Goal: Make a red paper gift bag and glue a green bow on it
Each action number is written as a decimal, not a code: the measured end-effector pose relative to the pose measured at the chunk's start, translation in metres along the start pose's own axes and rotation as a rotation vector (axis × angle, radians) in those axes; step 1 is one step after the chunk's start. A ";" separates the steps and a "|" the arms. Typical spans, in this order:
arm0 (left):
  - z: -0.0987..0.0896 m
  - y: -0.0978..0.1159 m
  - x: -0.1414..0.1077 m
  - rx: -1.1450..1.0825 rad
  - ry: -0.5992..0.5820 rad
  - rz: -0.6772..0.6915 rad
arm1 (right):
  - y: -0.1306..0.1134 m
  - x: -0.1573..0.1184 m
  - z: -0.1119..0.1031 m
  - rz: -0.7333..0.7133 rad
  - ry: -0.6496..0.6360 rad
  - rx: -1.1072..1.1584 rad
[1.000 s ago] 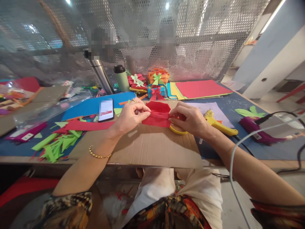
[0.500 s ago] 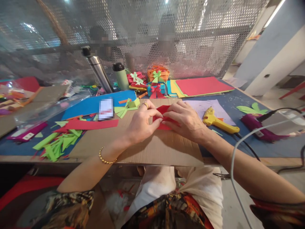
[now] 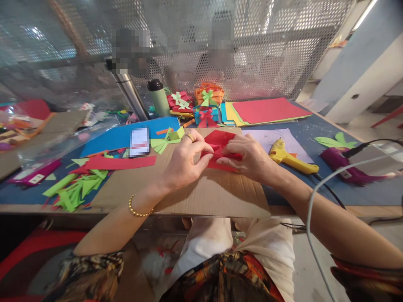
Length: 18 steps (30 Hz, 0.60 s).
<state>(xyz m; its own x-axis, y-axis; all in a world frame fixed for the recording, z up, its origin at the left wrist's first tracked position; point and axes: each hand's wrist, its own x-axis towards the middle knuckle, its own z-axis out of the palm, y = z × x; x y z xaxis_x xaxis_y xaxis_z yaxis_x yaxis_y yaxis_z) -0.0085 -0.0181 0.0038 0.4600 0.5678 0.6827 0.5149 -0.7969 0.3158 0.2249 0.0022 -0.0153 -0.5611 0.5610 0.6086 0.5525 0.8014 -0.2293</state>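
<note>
A folded piece of red craft paper [image 3: 220,137] is held just over the cardboard sheet [image 3: 201,197] in front of me. My left hand [image 3: 189,161] pinches its left side between thumb and fingers. On the other side my right hand [image 3: 247,155] grips it, thumb below and fingers on top. Creases show between the two hands, and part of the paper is hidden behind the fingers. A yellow hot glue gun [image 3: 288,157] lies to the right of my right hand. Left of my left hand is a light green paper bow [image 3: 163,144].
Green paper scraps [image 3: 77,188] and a red strip [image 3: 122,162] lie at left. Behind stand a steel flask [image 3: 132,94], a green bottle [image 3: 160,98] and small paper baskets [image 3: 206,113]. Stacked coloured sheets [image 3: 270,111] lie at back right. A white cable [image 3: 310,218] crosses near my right arm.
My right hand has drawn slightly right and its fingers have curled back, so more of the red paper shows. My left hand keeps its pinch.
</note>
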 end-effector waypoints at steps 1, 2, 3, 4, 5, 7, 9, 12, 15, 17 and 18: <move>0.000 -0.001 0.000 0.002 -0.013 -0.005 | 0.000 0.000 0.000 -0.005 -0.001 -0.005; 0.000 -0.002 0.000 0.002 -0.025 -0.012 | -0.001 0.001 -0.001 -0.009 -0.001 -0.013; -0.001 -0.002 0.000 0.001 -0.036 -0.020 | -0.002 0.001 -0.002 -0.013 -0.001 -0.017; -0.001 -0.003 0.001 -0.001 -0.045 -0.030 | -0.003 0.001 -0.003 -0.017 -0.005 -0.016; -0.002 -0.003 0.001 -0.005 -0.053 -0.041 | -0.004 0.002 -0.004 -0.022 -0.010 -0.012; -0.003 -0.004 0.001 -0.020 -0.068 -0.066 | -0.006 0.003 -0.005 -0.030 -0.026 0.001; -0.004 -0.004 0.002 -0.047 -0.074 -0.077 | -0.007 0.003 -0.005 -0.039 -0.035 0.007; -0.003 -0.003 0.003 -0.076 -0.065 -0.078 | -0.007 0.003 -0.004 -0.052 -0.015 0.010; -0.002 -0.003 0.004 -0.071 -0.064 -0.108 | -0.006 0.003 -0.001 -0.064 -0.006 0.008; -0.002 -0.003 0.004 -0.066 -0.059 -0.123 | -0.005 0.004 0.000 -0.071 -0.004 0.005; -0.002 -0.004 0.004 -0.067 -0.052 -0.124 | -0.004 0.004 -0.001 -0.077 0.006 0.009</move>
<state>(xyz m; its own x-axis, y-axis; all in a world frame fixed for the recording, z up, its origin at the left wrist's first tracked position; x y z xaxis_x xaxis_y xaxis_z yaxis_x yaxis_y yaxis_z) -0.0103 -0.0129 0.0068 0.4342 0.6710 0.6010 0.5212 -0.7313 0.4399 0.2206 0.0007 -0.0114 -0.5981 0.4961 0.6294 0.5018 0.8442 -0.1886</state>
